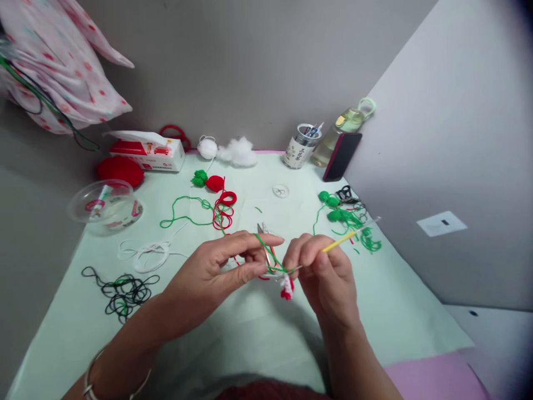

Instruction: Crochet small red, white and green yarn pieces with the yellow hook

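While, in the head view, the left hand, half-curled, holds green yarn over its index finger, the right hand grips a yellow-handled crochet hook; red-and-white crochet piece hangs between them, above desk.

My left hand covers part of the scissors. My right hand hides the middle section of the hook. The red-and-white piece is too blurred for distinguishing stitches. The top edge crops the dotted cloth.
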### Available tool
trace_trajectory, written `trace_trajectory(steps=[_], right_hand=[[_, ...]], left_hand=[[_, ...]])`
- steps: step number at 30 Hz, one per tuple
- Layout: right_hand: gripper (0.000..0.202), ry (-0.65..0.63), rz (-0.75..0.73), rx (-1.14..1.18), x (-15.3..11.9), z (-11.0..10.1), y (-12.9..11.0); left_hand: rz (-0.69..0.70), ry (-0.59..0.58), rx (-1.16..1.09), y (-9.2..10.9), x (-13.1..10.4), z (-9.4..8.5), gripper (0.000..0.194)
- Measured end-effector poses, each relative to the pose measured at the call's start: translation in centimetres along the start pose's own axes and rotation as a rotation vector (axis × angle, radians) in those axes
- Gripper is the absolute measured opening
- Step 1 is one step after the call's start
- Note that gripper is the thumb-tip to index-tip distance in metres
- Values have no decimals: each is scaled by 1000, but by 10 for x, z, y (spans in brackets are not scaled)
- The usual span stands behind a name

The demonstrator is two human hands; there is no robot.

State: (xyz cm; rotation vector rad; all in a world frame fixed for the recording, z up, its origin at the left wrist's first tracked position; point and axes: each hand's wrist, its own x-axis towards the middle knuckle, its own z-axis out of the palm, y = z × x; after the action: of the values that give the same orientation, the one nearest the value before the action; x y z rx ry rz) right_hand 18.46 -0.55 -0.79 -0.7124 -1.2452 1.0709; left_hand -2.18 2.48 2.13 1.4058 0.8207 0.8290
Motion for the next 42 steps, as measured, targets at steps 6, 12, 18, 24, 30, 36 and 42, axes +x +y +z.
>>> trace_trajectory(steps=[6, 12, 18, 24, 30, 36, 42], right_hand=[[30, 47, 114, 86, 3, 1, 2], [19, 109, -62, -149, -5, 4, 4], [23, 108, -260, -492, -14, 10, 2], [22, 86, -451, -703, -14, 14, 1], [20, 160, -504, -764, -15, 18, 5], [21, 70, -517, -863, -16, 16, 2], [39, 26, -547, -1085, -27, 11, 3]], left_hand=[[9, 59, -61, 1, -2, 10, 21], [55, 264, -100, -4, 1, 14, 21], [-24, 249, -448, -15, 2, 22, 18], [-149, 212, -659, -15, 6, 24, 14], [-74, 242, -422, -12, 7, 24, 35], [-62, 281, -266, -12, 5, 32, 47], [-176, 141, -540, -18, 6, 29, 60]])
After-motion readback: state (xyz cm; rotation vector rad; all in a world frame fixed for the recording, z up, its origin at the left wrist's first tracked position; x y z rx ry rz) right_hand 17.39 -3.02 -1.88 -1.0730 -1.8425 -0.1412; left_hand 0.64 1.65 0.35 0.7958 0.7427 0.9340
